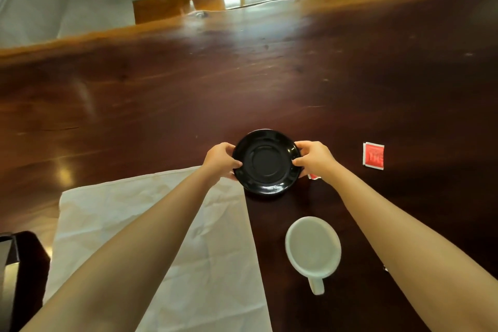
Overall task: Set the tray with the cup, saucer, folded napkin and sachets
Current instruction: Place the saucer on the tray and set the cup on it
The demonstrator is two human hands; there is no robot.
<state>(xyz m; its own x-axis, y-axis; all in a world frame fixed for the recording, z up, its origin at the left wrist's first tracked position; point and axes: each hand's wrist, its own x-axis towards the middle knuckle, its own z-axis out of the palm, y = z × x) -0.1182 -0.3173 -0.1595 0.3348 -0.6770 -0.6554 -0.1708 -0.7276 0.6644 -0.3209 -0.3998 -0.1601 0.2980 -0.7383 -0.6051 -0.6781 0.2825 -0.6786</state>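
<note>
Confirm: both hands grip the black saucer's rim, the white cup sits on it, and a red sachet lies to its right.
Wrong on the cup. In the head view the white cup stands on the table, apart from the empty black saucer. The left hand and right hand do grip the rim, and the red sachet lies to its right.

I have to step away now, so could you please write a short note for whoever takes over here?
Left hand and right hand each grip the saucer by its rim.
Cup stands nearer, on the table.
Napkin lies spread out at left.
One sachet lies at right; a second sachet peeks from under the right hand.
Done: nothing; no tray in view.
Left: fold napkin, set everything.
</note>
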